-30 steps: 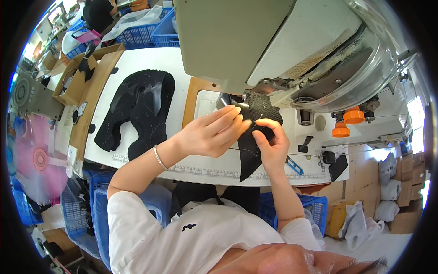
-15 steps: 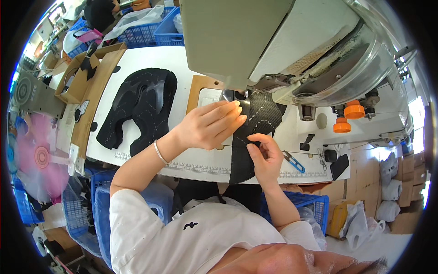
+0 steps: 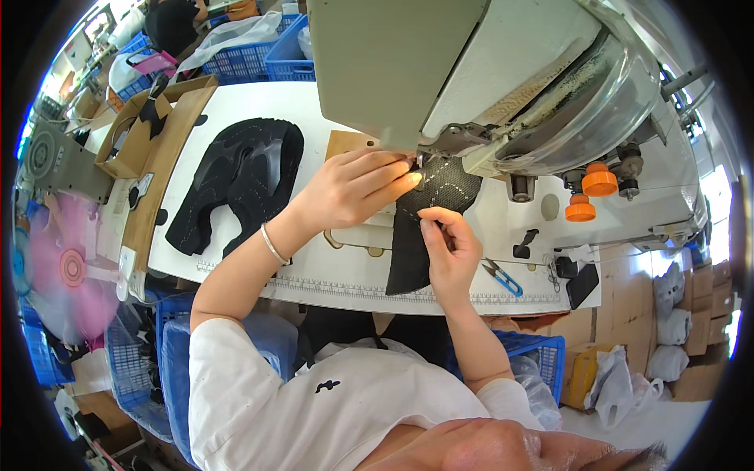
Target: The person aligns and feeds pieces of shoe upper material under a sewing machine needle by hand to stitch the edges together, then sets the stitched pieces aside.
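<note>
A black textile piece with white dashed marks, like a shoe upper (image 3: 412, 255), lies under the head of a sewing machine (image 3: 377, 71) and hangs toward the table's front edge. My left hand (image 3: 357, 188) has its fingers drawn together at the presser foot (image 3: 422, 159), over the piece's left edge. Those fingertips hide whatever is between them. Lower down, my right hand (image 3: 453, 255) pinches the right side of the textile piece between thumb and forefinger. A stack of similar black shoe uppers (image 3: 271, 169) lies on the table to the left of my left hand.
Blue-handled thread snips (image 3: 503, 278) lie right of my right hand. A ruler strip (image 3: 345, 289) runs along the front of the white table (image 3: 181, 212). Orange knobs (image 3: 599, 180) project from the machine. Farther left are a cardboard box (image 3: 129, 149) and a pink fan (image 3: 67, 267).
The black textile piece has shifted slightly left and away from me. My left fingers have moved closer to the presser foot, and my right hand has followed the piece up and left.
</note>
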